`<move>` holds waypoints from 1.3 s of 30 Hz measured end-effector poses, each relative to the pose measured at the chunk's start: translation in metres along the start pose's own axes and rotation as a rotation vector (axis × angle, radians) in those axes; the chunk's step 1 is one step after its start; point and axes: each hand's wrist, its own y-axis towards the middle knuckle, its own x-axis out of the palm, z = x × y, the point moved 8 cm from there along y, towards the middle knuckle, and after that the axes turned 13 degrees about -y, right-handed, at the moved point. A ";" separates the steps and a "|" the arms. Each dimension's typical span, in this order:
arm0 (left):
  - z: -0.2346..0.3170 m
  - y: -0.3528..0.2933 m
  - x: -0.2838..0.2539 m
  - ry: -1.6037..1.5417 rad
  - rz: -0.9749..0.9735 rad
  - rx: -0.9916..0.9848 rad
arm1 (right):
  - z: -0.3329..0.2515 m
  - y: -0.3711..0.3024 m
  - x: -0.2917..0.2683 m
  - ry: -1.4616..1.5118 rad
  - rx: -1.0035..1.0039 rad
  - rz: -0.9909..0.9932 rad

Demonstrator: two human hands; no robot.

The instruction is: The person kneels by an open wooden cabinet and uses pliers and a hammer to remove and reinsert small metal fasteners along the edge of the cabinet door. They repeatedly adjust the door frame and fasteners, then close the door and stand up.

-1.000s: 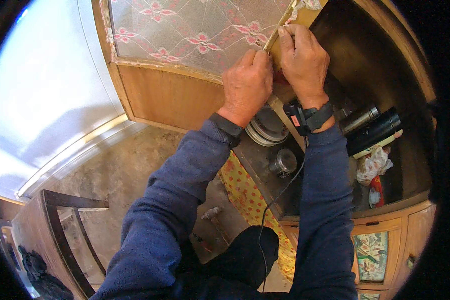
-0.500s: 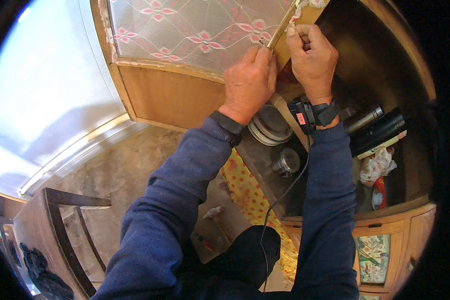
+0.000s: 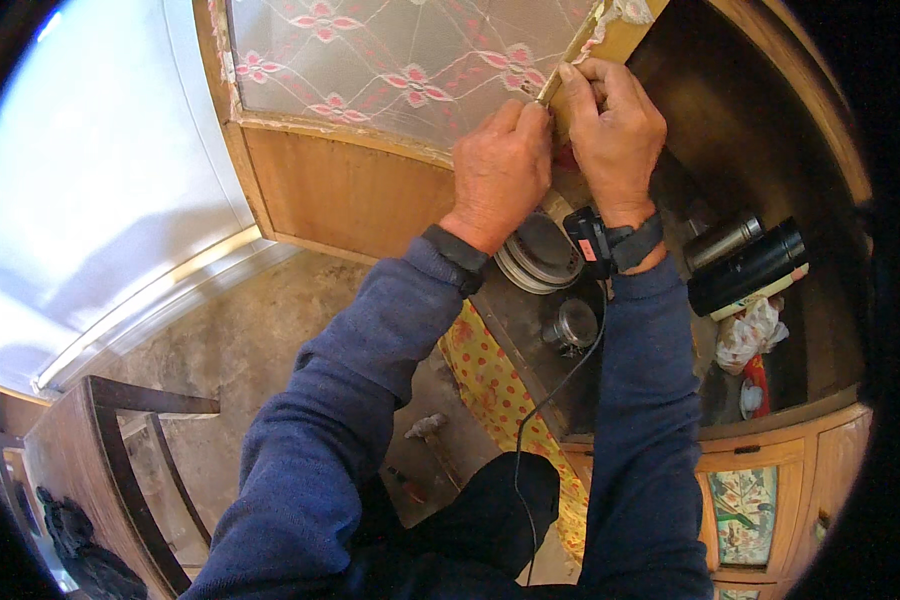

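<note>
A wooden cabinet door [image 3: 345, 190] carries a panel of sheer fabric [image 3: 370, 60] with pink and white flowers. Along its right-hand frame runs a frayed, bunched fabric edge [image 3: 598, 32]. My left hand [image 3: 503, 165] is closed at the panel's lower right corner, fingertips pinched on the frame's edge; what lies between them is too small to make out. Just right of it, my right hand [image 3: 618, 135] pinches at the lower end of the frayed edge, thumb against the frame. A black device [image 3: 588, 240] with a cable is strapped to my right wrist.
Inside the cabinet are stacked plates [image 3: 540, 255], a glass jar [image 3: 573, 325], a steel flask [image 3: 722, 243], a black flask [image 3: 750, 268] and a plastic bag [image 3: 750, 335]. A hammer [image 3: 430, 430] lies on the floor. A dark wooden chair [image 3: 95, 470] stands at left.
My right hand has moved slightly down and left along the frame, closer to my left hand. The left hand stays at the corner. The whole view has shifted a little.
</note>
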 end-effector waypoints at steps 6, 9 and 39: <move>0.000 -0.002 0.000 0.007 0.011 -0.001 | 0.001 -0.001 0.004 -0.056 0.000 -0.005; -0.002 -0.001 -0.001 0.014 0.007 -0.006 | 0.001 -0.002 0.008 -0.078 0.001 -0.042; -0.001 -0.001 0.002 0.038 -0.062 -0.053 | -0.002 -0.005 0.003 0.028 0.037 -0.006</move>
